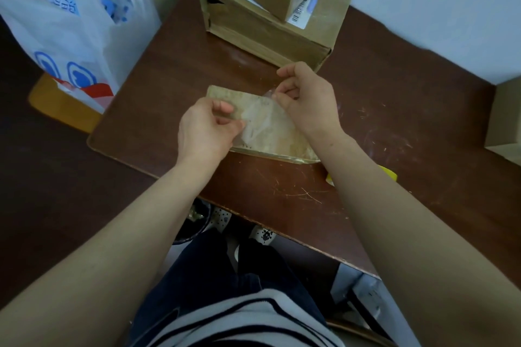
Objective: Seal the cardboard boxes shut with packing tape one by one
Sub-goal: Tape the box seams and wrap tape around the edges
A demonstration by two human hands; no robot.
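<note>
A small flat cardboard box (225,96) lies on the brown table (174,73) in front of me. Above its top a strip of clear packing tape (263,121) is stretched between my hands. My left hand (204,128) pinches the tape's near-left end over the box. My right hand (307,96) pinches the far-right end, lifted a little above the box. Much of the box is hidden under the tape and my hands.
Two larger cardboard boxes (270,17) are stacked at the table's far edge. White plastic bags (79,22) stand to the left on a wooden stool. Another box (504,121) sits at the right edge. Something yellow (390,173) peeks out behind my right forearm.
</note>
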